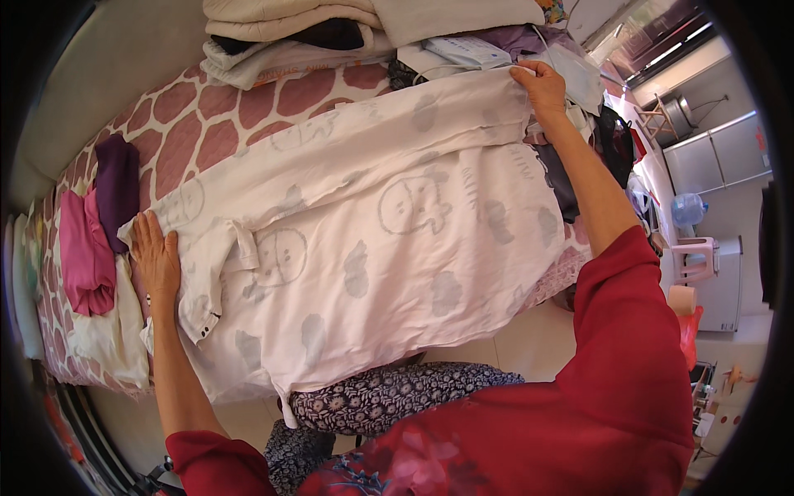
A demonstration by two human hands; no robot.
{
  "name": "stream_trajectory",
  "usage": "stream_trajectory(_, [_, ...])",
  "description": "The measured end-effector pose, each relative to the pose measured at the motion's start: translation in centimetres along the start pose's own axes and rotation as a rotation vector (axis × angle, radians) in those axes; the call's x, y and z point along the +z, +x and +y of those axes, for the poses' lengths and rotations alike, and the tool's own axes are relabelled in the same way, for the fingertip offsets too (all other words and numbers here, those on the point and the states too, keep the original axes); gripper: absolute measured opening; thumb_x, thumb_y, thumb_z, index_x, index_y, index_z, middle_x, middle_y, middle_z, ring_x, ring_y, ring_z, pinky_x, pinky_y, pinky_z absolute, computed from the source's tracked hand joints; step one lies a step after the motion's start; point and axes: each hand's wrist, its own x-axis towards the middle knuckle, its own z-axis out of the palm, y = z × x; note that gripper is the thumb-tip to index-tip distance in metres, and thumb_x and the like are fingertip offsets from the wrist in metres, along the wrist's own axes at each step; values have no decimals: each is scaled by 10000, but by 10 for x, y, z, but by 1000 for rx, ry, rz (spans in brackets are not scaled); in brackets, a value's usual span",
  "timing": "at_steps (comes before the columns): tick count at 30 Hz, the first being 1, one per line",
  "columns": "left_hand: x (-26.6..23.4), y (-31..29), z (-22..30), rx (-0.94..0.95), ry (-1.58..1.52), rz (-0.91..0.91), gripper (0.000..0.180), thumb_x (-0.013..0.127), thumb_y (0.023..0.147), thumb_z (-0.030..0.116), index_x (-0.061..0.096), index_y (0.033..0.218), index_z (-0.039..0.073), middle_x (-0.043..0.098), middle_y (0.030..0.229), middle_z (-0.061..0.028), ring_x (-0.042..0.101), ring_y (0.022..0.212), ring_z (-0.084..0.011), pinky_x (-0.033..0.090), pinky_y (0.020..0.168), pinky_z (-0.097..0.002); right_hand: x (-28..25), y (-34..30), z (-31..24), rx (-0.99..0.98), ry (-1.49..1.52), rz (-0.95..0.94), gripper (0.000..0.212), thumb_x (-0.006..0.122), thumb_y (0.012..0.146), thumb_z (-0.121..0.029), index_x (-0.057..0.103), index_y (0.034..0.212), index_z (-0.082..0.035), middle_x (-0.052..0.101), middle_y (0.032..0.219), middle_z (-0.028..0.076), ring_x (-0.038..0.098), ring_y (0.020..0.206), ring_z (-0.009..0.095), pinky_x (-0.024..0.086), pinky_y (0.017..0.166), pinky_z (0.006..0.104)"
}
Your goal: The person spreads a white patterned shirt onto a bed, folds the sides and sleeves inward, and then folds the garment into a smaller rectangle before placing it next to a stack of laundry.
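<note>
A white garment [430,273] printed with grey cartoon faces and blotches lies spread across the bed, its far edge folded over in a long strip. A small sleeve [217,281] with dark dots at its cuff rests on top near the left end. My left hand [157,258] lies flat with fingers stretched on the garment's left end. At the far right corner, my right hand [542,87] pinches the garment's edge between thumb and fingers. The near side of the cloth hangs over the bed's edge by my legs.
Pink [85,256] and dark purple [117,182] folded clothes and a cream cloth [116,331] lie at the left on the patterned bedspread [174,124]. Folded bedding [289,25] is stacked at the back. Beyond the bed at right stand a pink stool [695,258] and a white cabinet [718,289].
</note>
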Motion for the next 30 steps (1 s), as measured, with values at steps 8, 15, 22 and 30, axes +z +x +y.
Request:
stream_trajectory(8, [-1, -5, -8, -38, -51, -75, 561, 331, 930, 363, 228, 1396, 69, 197, 1451, -154, 159, 1350, -288, 143, 1069, -452, 27, -72, -50, -856, -230, 47, 342, 619, 797, -235, 577, 1099, -79, 543, 1179, 70, 479, 1105, 246, 384, 916, 353])
stream_trajectory(15, [-5, 1, -1, -65, -107, -125, 574, 332, 916, 402, 249, 1393, 93, 196, 1453, -149, 156, 1352, -281, 139, 1071, -453, 58, -101, -10, -871, -579, -622, 460, 439, 898, -306, 414, 1313, -110, 331, 1407, 59, 242, 1326, 240, 183, 1072, 380])
stream_trajectory(22, [-5, 1, -1, -66, 14, -118, 548, 391, 908, 335, 288, 1361, 44, 271, 1413, -175, 223, 1317, -326, 195, 1058, -443, 65, -102, -7, -866, -574, -609, 470, 388, 910, -328, 388, 1333, -124, 294, 1430, 47, 208, 1340, 224, 174, 1072, 374])
stream_trajectory(30, [-45, 41, 20, -175, 120, -639, 589, 361, 887, 455, 275, 1389, 159, 229, 1437, -162, 190, 1334, -333, 201, 1041, -504, 69, -102, 1, -885, -578, -525, 463, 383, 915, -346, 403, 1324, -131, 306, 1424, 34, 222, 1334, 208, 188, 1066, 362])
